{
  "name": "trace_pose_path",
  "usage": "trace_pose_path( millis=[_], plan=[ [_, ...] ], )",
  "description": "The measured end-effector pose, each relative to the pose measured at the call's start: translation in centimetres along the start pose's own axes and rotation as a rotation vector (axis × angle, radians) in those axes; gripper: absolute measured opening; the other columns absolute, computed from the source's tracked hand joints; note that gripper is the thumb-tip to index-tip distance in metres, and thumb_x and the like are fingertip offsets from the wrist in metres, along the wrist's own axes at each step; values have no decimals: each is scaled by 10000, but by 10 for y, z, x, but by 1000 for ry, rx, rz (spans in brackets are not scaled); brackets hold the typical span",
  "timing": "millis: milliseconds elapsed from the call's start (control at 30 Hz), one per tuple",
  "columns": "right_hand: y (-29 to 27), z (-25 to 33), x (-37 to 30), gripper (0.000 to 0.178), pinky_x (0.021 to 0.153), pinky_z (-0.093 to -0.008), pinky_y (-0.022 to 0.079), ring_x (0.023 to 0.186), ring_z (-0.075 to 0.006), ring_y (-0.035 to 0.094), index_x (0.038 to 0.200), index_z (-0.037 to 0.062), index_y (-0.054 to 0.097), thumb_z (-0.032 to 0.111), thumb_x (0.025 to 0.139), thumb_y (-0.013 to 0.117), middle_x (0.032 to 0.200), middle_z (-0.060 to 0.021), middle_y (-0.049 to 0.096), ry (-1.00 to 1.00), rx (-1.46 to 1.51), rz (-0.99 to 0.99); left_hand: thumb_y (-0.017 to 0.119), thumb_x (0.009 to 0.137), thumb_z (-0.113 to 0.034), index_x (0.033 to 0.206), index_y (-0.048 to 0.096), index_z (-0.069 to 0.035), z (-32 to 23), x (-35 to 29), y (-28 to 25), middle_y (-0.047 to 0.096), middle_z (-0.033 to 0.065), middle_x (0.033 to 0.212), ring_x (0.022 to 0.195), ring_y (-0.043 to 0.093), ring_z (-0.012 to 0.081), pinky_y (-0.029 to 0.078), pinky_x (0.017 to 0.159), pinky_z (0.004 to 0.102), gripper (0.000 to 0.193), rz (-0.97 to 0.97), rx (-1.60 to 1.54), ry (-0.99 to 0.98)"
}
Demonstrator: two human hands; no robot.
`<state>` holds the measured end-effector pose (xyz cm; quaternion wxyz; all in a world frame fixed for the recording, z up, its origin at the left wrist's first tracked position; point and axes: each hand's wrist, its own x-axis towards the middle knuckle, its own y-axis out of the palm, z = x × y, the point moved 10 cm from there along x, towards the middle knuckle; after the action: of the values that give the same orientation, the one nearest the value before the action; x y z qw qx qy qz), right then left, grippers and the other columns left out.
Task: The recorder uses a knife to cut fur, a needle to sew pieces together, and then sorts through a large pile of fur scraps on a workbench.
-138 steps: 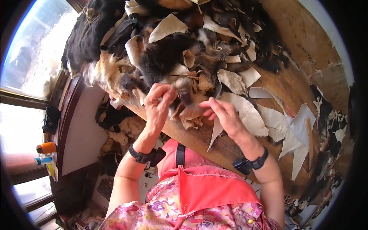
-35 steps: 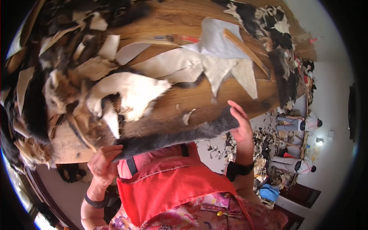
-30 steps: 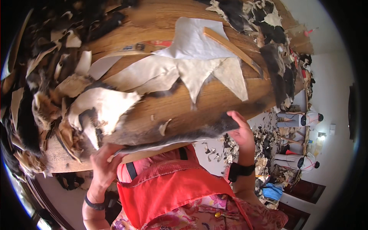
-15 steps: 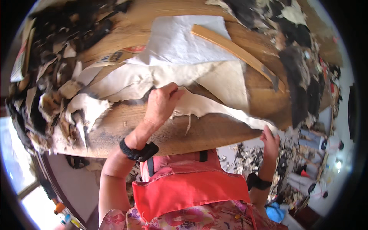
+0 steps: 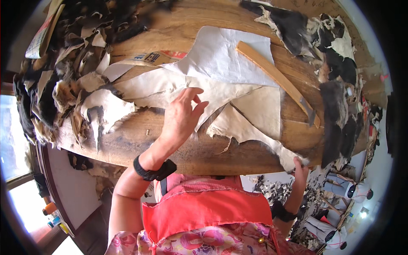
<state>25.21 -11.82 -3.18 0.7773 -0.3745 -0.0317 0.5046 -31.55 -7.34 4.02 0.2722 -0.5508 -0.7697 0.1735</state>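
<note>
My left hand (image 5: 182, 115) hovers just over the near edge of a pale hide piece (image 5: 148, 87), fingers curled loosely and thumb apart, with nothing visible in it. To its right lies a narrow, cream-coloured strip of hide (image 5: 248, 129), with a ragged near edge and a thin tail. My right hand (image 5: 300, 165) pinches the strip's near right end at the table edge. Beneath the strip's far end is a larger cream sheet (image 5: 265, 108). A white sheet (image 5: 229, 55) lies farther back, with a long wooden strip with a dark metal tip (image 5: 276, 76) across its right side.
Black and white fur scraps pile at the left (image 5: 63, 85). More dark pelts (image 5: 338, 114) line the right of the wooden table (image 5: 204, 157). A printed paper (image 5: 157, 56) lies near the white sheet. Many small scraps (image 5: 278, 189) litter the area below the table's right side.
My left hand has let go of the hide strip and its fingers have spread. The strip has shifted right and nearer, its end still in my right hand. The view has shifted somewhat.
</note>
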Motion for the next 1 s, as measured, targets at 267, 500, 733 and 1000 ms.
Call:
trace_pose_path(
  millis=[267, 500, 733, 1000],
  plan=[
    [68, 177, -119, 218, 950, -478, 500, 1105, -390, 632, 1147, -23, 702, 82, 959, 674, 1169, -218, 676, -1051, -454, -552, 720, 909, -183, 1122, 675, -77, 40, -81, -41, 725, 137, 892, 801, 727, 308, 588, 714, 417, 242, 231, -172, -287],
    [262, 175, -172, 205, 971, -467, 487, 1139, -395, 600, 1159, -37, 661, 30, 980, 587, 1238, -219, 619, -980, -295, 208, 701, 880, -59, 1143, 656, -71, 90, -99, -216, 659, 120, 938, 830, 676, 291, 555, 723, 400, 267, -55, -191, -207],
    [299, 243, -241, 200, 941, -442, 502, 1115, -357, 614, 1158, -39, 659, 52, 996, 583, 1198, -200, 642, -1073, -300, -18, 812, 815, -227, 968, 699, -72, 184, -125, -495, 638, 111, 1023, 1002, 612, 331, 475, 880, 448, 246, -932, 903, -220],
    [500, 384, -444, 285, 984, -340, 509, 1084, -191, 662, 1192, -18, 683, 188, 1071, 528, 1178, -99, 712, -778, 193, 1133, 677, 1008, -158, 960, 620, -28, 258, -91, -569, 624, 18, 821, 730, 539, 84, 467, 664, 242, 150, -778, -160, -242]
  ],
)
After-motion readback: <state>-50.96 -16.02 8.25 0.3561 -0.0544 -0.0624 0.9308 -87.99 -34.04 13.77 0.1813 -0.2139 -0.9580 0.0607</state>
